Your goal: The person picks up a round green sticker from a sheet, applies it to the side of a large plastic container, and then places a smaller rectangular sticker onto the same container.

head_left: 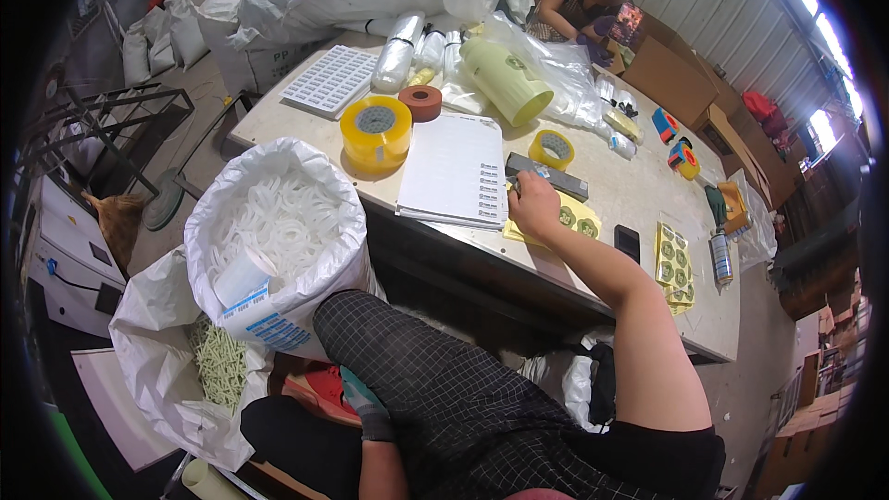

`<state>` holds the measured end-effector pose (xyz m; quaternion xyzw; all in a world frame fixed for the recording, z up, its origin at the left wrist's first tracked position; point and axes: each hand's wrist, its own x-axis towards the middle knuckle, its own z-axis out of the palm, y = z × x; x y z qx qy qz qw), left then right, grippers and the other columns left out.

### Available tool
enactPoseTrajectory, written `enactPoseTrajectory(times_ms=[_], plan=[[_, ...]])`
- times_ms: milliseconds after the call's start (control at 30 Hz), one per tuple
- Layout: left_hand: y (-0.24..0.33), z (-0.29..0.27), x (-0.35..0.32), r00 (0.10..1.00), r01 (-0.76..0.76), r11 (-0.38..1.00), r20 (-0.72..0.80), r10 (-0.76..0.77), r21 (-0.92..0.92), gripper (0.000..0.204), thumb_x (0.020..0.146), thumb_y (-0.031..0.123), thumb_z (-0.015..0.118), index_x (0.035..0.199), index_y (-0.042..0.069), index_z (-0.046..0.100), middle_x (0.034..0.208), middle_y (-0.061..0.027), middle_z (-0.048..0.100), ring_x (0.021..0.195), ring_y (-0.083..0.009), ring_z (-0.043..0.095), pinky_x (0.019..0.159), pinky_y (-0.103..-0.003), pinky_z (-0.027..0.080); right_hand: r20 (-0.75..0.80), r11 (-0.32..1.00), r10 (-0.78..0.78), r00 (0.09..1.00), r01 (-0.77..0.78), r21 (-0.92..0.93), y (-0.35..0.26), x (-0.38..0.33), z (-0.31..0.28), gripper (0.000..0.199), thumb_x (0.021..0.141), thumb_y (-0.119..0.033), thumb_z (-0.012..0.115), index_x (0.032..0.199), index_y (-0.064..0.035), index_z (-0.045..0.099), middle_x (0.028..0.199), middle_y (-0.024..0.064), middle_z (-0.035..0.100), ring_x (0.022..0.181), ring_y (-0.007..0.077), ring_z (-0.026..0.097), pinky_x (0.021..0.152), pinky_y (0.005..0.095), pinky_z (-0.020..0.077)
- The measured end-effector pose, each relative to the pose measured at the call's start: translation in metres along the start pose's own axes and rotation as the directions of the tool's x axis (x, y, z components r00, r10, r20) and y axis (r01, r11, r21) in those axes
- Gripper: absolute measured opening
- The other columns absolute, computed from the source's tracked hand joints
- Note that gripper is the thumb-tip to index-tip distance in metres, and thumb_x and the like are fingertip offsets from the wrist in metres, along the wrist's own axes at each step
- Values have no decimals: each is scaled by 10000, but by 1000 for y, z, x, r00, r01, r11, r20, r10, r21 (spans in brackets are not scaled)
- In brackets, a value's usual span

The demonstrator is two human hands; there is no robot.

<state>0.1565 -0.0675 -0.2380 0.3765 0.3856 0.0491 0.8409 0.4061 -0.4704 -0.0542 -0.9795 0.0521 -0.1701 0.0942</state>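
My right hand (532, 206) is at the table's near edge, its fingers curled between a stack of white label sheets (449, 167) and a long dark grey block (556, 178). Whatever is in the fingers is hidden. Beneath and beside this hand are yellow sheets of round green stickers (581, 217). My left hand (363, 405), in a teal and grey glove, hangs low beside my checked trouser leg; its fingers are mostly hidden. Left of my knee stands a white sack (324, 292) filled with clear plastic rings, with a blue-and-white label roll (245, 280) lying on top.
Tape rolls (375, 134), a pale yellow film roll (500, 83), a phone (627, 242), more sticker sheets (674, 264) and a spray can (721, 256) lie on the table. A second sack (153, 352) holds green pieces. Another person (579, 0) works at the far side beside cartons (662, 69).
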Motion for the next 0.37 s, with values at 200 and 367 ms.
enactPoseTrajectory(times_ms=[200,367], plan=[[1,4,-2,1000,13,1000,0,-13,-15,568,1110,431,504,1544,67,533,1515,-113,600,1273,-312,638,1070,-426,534,6,1000,2,1000,-2,5,0,0,-2,238,919,-230,614,1056,-38,646,1018,175,671,1030,376,654,898,504,538],[-2,0,1,1000,6,1000,-21,-6,-12,587,1111,439,495,1574,79,502,1557,-100,564,1314,-312,618,1106,-439,517,-1,1000,4,1000,-4,19,-2,0,-2,235,915,-228,613,1048,-37,647,1005,179,670,1025,378,654,896,504,537]])
